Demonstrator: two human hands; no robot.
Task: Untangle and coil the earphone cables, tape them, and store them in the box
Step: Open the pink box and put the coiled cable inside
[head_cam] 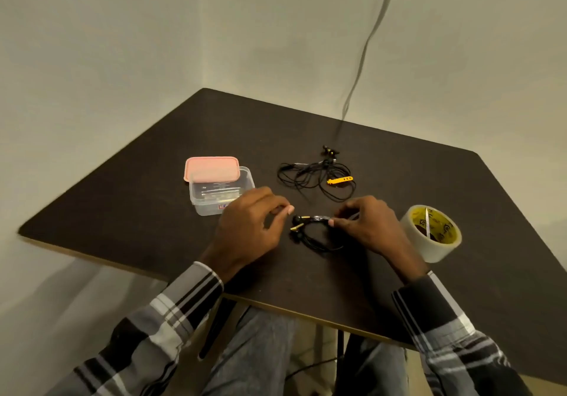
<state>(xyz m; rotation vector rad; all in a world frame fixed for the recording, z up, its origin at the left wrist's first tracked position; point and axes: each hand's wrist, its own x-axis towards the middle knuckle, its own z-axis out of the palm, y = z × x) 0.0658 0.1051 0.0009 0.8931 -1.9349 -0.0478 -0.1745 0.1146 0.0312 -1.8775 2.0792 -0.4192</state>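
My right hand (pixel 369 226) covers the near end of the coiled earphone (pixel 316 233), so I can't tell how the fingers grip it. Left hand (pixel 250 226) hides the box (pixel 222 193) front corner; its label is too small to read. Both sleeves (pixel 147 334) cut off at bottom edge. Wall cable (pixel 368 42) exits top edge.

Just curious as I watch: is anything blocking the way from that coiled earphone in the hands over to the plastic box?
Nothing visible. The coiled earphone lies right of the box, with only the left hand between. The pink lid sits askew, leaving the box partly open.
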